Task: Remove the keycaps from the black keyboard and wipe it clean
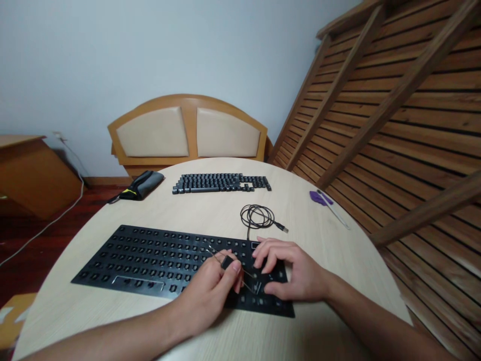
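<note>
A black keyboard [180, 260] with its keycaps off lies across the near part of the table, its switches bare and a bent wire bar showing along its front edge. Over its right half, my left hand [214, 281] grips a wire keycap puller [227, 261] by its dark middle. Thin wire loops stick out at both ends, one pair pointing down at the switches near the number pad. My right hand [289, 271] rests at the keyboard's right end, fingers curved and apart from the thumb. Nothing shows between them, though the fingers partly cover the switches there.
Removed keycaps [210, 182] lie in keyboard layout farther back on the round table [319, 331]. Behind my right hand sits a coiled USB cable [257, 216]. A grey and black pouch [146, 184] lies left; a purple cloth [317, 197] and a thin pale stick [336, 213] lie right.
</note>
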A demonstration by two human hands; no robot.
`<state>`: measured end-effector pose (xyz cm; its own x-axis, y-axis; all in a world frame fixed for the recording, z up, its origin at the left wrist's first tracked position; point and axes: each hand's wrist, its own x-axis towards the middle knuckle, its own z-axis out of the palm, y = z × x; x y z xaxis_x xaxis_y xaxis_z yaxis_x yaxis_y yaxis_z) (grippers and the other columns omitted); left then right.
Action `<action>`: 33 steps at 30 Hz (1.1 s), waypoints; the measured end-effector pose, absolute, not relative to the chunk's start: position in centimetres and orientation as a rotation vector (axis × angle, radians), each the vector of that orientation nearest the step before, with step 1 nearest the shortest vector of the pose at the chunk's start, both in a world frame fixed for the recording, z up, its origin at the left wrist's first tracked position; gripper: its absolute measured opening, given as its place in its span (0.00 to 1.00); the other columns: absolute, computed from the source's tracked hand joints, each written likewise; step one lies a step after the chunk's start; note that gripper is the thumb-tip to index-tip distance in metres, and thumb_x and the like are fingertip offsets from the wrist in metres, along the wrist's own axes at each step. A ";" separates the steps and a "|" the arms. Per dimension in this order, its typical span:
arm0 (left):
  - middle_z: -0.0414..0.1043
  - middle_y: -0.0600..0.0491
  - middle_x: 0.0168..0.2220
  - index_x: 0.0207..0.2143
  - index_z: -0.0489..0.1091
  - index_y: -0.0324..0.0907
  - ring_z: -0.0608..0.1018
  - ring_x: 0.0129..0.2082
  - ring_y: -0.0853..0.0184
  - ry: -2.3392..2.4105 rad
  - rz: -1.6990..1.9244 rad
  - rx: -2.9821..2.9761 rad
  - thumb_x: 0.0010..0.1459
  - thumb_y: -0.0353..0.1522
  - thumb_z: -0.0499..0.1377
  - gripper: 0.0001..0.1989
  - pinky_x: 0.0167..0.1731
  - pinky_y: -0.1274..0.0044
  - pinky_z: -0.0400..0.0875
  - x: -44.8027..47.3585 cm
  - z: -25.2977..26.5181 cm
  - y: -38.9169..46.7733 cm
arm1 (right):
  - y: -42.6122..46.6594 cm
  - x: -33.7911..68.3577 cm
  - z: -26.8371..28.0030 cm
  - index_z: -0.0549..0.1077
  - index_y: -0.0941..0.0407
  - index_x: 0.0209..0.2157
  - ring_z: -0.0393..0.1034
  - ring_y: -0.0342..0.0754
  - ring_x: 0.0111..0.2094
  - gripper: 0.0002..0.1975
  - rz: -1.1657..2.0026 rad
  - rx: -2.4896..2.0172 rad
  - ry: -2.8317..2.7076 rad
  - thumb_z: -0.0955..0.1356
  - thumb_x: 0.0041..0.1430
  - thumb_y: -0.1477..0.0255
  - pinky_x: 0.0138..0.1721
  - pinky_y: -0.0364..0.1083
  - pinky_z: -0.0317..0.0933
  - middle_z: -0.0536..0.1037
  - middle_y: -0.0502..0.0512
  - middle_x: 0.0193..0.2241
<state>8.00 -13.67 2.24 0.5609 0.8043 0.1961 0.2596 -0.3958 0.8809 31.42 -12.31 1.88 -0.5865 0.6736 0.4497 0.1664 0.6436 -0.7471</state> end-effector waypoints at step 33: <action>0.74 0.51 0.51 0.47 0.70 0.44 0.74 0.52 0.64 0.801 0.702 2.298 0.70 0.32 0.48 0.11 0.55 0.68 0.68 7.3 1.7 -13.6 | 6.6 35.1 -0.6 0.79 0.53 0.44 0.72 0.52 0.46 0.10 -0.132 -1.723 -2.056 0.68 0.62 0.74 0.48 0.47 0.63 0.78 0.56 0.45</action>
<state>7.27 -13.56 1.67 0.6785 0.6805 0.2768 0.3637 -0.6385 0.6782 35.12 6.65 -0.63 -0.1166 0.9103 0.3972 0.9536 0.2144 -0.2113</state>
